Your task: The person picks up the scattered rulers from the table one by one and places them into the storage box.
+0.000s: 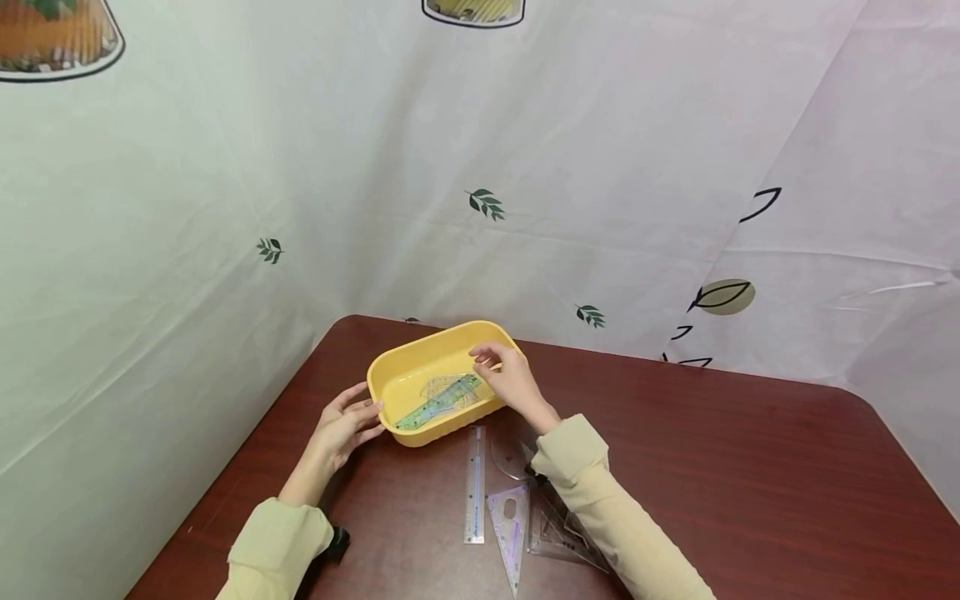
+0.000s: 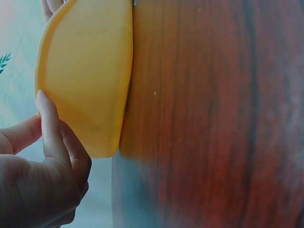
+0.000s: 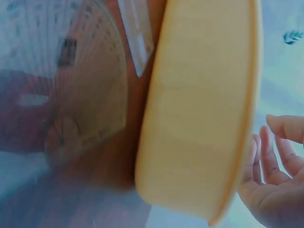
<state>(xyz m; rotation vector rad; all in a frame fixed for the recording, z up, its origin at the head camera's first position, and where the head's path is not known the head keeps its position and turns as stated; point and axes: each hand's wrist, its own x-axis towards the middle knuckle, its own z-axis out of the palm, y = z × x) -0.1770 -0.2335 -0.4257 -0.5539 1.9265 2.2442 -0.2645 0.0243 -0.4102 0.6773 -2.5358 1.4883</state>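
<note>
A yellow plastic basin (image 1: 397, 360) stands on the table, with a green ruler (image 1: 435, 404) and clear drawing pieces (image 1: 442, 387) lying inside. At its left end my left hand (image 1: 341, 425) pinches the rim, thumb over the edge and fingers along the outer wall. The left wrist view also shows those fingers (image 2: 52, 128) against the wall. Above the basin's right part is my right hand (image 1: 506, 375), fingers loosely bent, nothing visible in them. In the right wrist view, that hand (image 3: 275, 175) shows beyond the rim, thumb apart from the fingers.
In front of the basin lie a clear ruler (image 1: 475, 492), a purple-tinted set square (image 1: 510, 529) and a clear protractor (image 3: 95, 95). A larger clear set square (image 1: 551, 542) is partly hidden by the right sleeve. Patterned white cloth (image 1: 600, 208) hangs behind the brown table (image 1: 735, 467).
</note>
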